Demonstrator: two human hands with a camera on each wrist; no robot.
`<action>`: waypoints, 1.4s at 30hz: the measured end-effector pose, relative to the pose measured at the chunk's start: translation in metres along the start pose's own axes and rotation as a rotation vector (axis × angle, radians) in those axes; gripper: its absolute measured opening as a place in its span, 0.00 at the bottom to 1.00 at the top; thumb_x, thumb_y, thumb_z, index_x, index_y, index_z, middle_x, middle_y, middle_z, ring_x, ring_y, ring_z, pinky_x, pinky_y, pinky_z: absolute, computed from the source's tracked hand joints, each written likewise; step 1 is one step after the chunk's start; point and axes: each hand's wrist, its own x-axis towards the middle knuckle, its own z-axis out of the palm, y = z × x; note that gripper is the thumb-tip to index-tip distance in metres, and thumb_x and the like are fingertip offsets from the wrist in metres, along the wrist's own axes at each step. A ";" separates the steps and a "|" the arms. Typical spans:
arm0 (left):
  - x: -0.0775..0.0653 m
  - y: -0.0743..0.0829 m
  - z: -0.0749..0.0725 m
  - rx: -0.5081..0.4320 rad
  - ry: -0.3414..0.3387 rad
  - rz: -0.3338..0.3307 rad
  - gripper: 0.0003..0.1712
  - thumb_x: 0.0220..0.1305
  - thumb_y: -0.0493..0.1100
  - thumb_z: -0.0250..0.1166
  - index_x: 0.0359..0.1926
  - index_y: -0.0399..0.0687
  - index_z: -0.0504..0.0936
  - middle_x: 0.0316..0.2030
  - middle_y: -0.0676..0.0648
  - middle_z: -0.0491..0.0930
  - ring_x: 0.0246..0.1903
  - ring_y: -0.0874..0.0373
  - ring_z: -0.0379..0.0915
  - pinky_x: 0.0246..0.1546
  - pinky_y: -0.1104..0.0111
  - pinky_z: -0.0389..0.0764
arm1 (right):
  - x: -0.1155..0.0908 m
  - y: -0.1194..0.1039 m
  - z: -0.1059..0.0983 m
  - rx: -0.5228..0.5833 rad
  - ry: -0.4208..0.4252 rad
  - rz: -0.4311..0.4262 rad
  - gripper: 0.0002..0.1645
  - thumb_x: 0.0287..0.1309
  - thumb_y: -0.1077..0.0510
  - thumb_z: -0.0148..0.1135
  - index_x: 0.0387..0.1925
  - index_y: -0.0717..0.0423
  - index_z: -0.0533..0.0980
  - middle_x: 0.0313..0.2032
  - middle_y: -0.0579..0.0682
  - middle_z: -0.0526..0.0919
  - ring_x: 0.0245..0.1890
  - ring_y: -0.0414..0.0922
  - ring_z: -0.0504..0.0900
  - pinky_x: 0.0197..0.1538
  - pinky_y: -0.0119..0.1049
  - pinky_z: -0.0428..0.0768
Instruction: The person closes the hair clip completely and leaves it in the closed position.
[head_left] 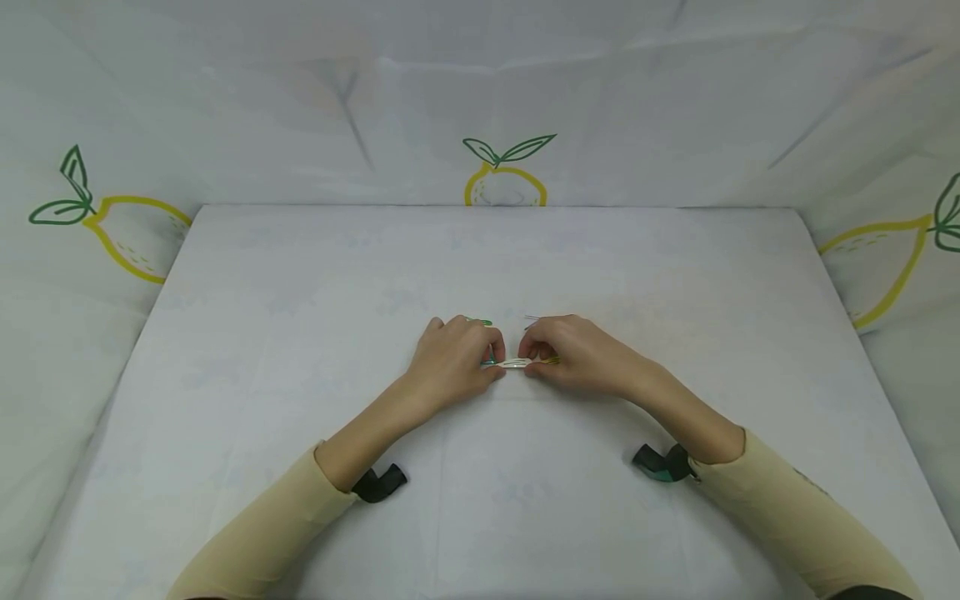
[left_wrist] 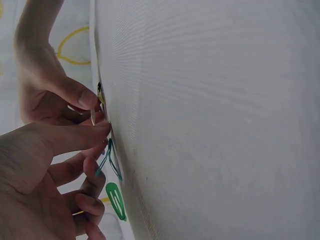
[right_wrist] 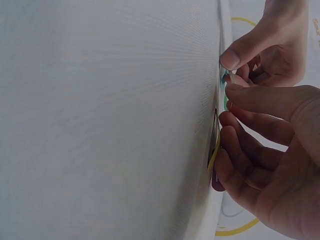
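Note:
Near the middle of the table, a white snap hair clip (head_left: pixel 515 363) is pinched at its left end by my left hand (head_left: pixel 457 358). My right hand (head_left: pixel 577 354) pinches the same clip at its right end, thumb against fingers. Beneath the left fingers, a teal snap hair clip (left_wrist: pixel 113 160) shows its two arms spread apart. A green snap hair clip (left_wrist: pixel 116 201) lies beyond it on the cloth. Under the curled right fingers there is a yellow snap hair clip (right_wrist: pixel 214 156). Fingertips cover both ends of the white clip.
A white cloth covers the table (head_left: pixel 300 275). Behind and at the sides hangs a white curtain (head_left: pixel 262 100) with printed lemons. Thin dark prongs (head_left: pixel 532 317) show just behind the right hand. Black wrist mounts (head_left: pixel 380 483) hang beside both forearms.

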 end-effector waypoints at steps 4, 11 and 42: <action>0.000 0.001 0.000 0.007 -0.006 -0.004 0.06 0.62 0.48 0.81 0.35 0.59 0.90 0.28 0.58 0.83 0.35 0.59 0.78 0.39 0.60 0.68 | 0.001 0.000 0.001 -0.013 -0.005 0.001 0.05 0.64 0.61 0.74 0.41 0.52 0.87 0.36 0.41 0.87 0.37 0.42 0.82 0.47 0.38 0.81; 0.000 0.001 -0.001 0.010 -0.007 -0.003 0.06 0.62 0.49 0.81 0.36 0.59 0.90 0.29 0.58 0.84 0.36 0.59 0.78 0.39 0.60 0.68 | 0.001 0.000 0.000 -0.027 -0.007 0.001 0.06 0.64 0.61 0.74 0.42 0.52 0.87 0.37 0.42 0.88 0.38 0.41 0.82 0.49 0.40 0.82; -0.001 0.002 -0.005 0.009 -0.019 -0.016 0.07 0.63 0.50 0.80 0.37 0.60 0.90 0.31 0.57 0.85 0.38 0.57 0.80 0.42 0.59 0.70 | 0.005 0.000 -0.003 -0.018 0.010 -0.021 0.07 0.63 0.63 0.74 0.43 0.53 0.88 0.37 0.44 0.88 0.36 0.40 0.82 0.46 0.37 0.81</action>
